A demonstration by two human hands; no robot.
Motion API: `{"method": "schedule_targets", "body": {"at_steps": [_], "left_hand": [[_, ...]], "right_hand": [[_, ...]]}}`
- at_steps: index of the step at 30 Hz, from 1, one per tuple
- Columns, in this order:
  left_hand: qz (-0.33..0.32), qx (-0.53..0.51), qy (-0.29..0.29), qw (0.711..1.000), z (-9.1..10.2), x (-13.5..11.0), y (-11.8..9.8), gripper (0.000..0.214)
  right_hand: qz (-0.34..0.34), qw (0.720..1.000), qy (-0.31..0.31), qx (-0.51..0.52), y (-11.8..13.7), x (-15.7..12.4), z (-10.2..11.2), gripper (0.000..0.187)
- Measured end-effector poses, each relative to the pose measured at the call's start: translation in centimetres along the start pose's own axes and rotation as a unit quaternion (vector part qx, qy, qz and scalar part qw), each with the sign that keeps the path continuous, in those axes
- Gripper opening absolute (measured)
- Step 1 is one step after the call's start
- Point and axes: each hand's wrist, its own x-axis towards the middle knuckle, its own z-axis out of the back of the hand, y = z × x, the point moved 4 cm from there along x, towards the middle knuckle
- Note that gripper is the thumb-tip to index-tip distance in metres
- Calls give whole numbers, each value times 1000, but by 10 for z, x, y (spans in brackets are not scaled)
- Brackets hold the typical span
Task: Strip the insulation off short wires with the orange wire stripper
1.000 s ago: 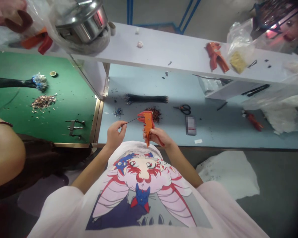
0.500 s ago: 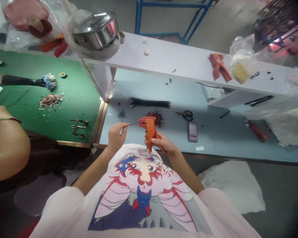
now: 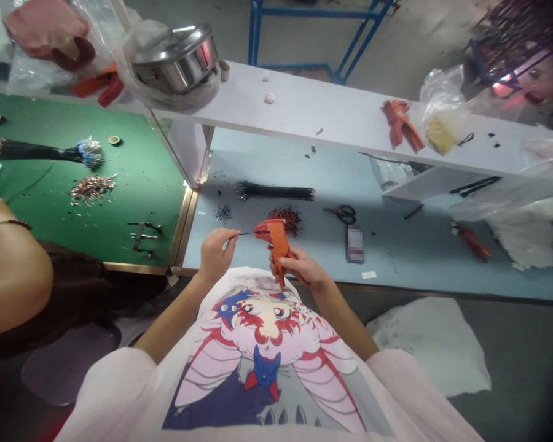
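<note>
We pinch one thin black wire (image 3: 246, 232) in our left hand (image 3: 215, 255), and that grip is shut tight between finger and thumb. Our right hand (image 3: 299, 270) is clenched around one orange wire stripper (image 3: 277, 242), a plastic tool with a long, flat handle. We hold the stripper up in the air, over the front edge of the blue counter (image 3: 410, 258). The tip of the wire meets the nose of the stripper, but we cannot tell if it goes inside.

On the blue counter lie one long bundle of black wires (image 3: 275, 193), one heap of small red bits (image 3: 286, 220), one tiny blue heap (image 3: 222, 213), one pair of scissors (image 3: 343, 214) with black loops, and one red tool (image 3: 472, 244).

Above them runs one white shelf (image 3: 313, 104). It carries one steel pot (image 3: 175, 58) in a clear bag and one orange tool (image 3: 400, 126).

To the left is one green counter (image 3: 156, 166), with one black wire bundle (image 3: 37, 151) and one heap of copper bits (image 3: 92, 187). A co-worker's bare arm (image 3: 9, 264) sits beside it.
</note>
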Motion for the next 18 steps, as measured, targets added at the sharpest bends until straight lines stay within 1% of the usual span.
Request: {"method": "schedule_targets", "body": {"at_steps": [4, 9, 14, 18], "left_hand": [[5, -1, 6, 1000, -1, 0, 0, 20], [-11, 15, 15, 1000, -5, 4, -4, 19], [-14, 17, 39, 999, -17, 10, -3, 19], [-26, 39, 64, 997, -30, 15, 3, 21]], "right_hand": [[-1, 1000, 3, 3, 1, -1, -3, 30], [-2, 1000, 1, 3, 2, 0, -8, 28], [12, 1000, -9, 15, -7, 5, -7, 27], [10, 998, -39, 44, -17, 9, -1, 33]]}}
